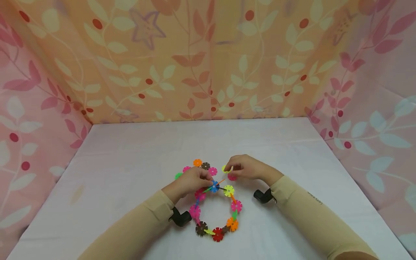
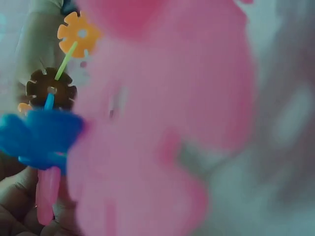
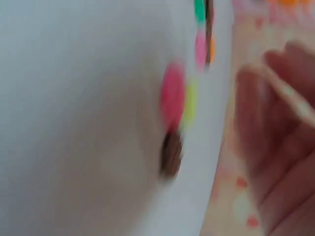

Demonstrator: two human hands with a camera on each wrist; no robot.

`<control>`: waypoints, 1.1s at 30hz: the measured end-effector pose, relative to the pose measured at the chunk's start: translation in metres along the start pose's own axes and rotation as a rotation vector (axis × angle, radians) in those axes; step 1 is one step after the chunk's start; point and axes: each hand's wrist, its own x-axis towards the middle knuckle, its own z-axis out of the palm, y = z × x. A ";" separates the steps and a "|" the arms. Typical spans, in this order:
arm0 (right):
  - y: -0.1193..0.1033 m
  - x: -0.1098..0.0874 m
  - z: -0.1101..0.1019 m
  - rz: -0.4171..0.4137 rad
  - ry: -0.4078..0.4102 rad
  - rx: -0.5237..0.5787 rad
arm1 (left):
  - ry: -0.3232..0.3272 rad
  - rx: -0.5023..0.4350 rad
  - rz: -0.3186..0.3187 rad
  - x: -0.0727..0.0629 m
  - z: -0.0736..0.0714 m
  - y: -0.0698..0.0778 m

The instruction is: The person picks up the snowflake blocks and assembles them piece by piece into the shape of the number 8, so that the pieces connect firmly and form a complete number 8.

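In the head view, my left hand [image 1: 191, 181] pinches a blue notched disc [image 1: 214, 186] at the far side of a ring-shaped chain of notched plastic discs [image 1: 236, 206]. An orange disc [image 1: 221, 181], seen edge-on, sticks out beside the blue one. A large blurred pink disc [image 2: 157, 123] covers much of the left wrist view. My right hand [image 1: 248, 167] is over a loose yellow disc [image 1: 225, 168] and a loose pink disc [image 1: 232, 177]. Its fingers are loosely bent, with no disc visible between them in the right wrist view.
More loose discs lie beyond my left hand, among them an orange disc [image 1: 197, 163], a brown disc [image 1: 206, 166] and a green disc [image 1: 178, 176]. A white cloth covers the table [image 1: 130, 151]. Patterned curtains [image 1: 211, 72] stand behind and at both sides.
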 end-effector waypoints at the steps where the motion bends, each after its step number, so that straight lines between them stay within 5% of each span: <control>1: 0.006 -0.001 -0.002 0.071 -0.008 -0.023 | -0.011 -0.001 0.007 0.000 -0.001 0.000; 5: 0.023 -0.002 -0.002 0.227 -0.060 -0.140 | -0.030 -0.019 0.001 0.001 -0.002 0.000; 15: 0.014 0.006 0.011 0.239 -0.103 -0.123 | -0.055 -0.028 -0.024 0.003 0.002 0.001; 18: 0.008 0.004 0.010 0.263 -0.106 -0.023 | -0.051 -0.041 -0.021 0.002 0.003 0.003; 26: -0.003 -0.007 0.001 0.248 -0.082 0.463 | -0.021 -0.019 0.010 0.000 0.005 0.003; 33: -0.012 -0.011 0.000 0.234 -0.134 0.554 | -0.008 -0.012 0.021 -0.001 0.006 0.003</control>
